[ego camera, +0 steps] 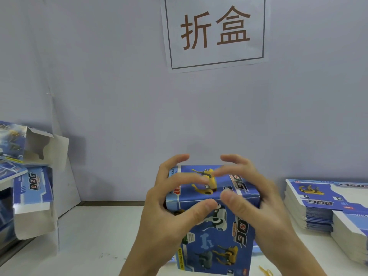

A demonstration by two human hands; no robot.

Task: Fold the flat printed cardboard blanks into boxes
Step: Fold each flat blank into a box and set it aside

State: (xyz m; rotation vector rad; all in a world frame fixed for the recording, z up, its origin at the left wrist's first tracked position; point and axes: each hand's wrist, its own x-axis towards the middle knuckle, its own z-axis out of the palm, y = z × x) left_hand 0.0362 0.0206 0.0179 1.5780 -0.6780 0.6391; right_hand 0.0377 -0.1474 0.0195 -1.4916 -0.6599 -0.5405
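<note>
While both hands close around it, the blue printed box (215, 222) stands upright on the white table (95, 236), its long axis vertical and its closed top panel facing up toward the camera. The left hand (169, 212) grips the box's left side, thumb on the near face and fingers curled over the top edge. The right hand (256, 204) holds the right side in the same way, thumb at the top front edge and fingers arched above the top panel.

Off to the right of the grip, well apart from it, lies a tall stack of flat blanks (318, 206), printed side up, cut off by the frame edge. Far to the left of the grip sit several folded boxes (31, 188), piled at angles with open grey flaps showing; they are blurred and partly out of view. Behind the hands rises a pale wall with a paper sign (216, 30) bearing two large characters. Near the right wrist, a thin yellow band (265, 272) lies on the table, cropped at the bottom edge. The box's far side and base are hidden.
</note>
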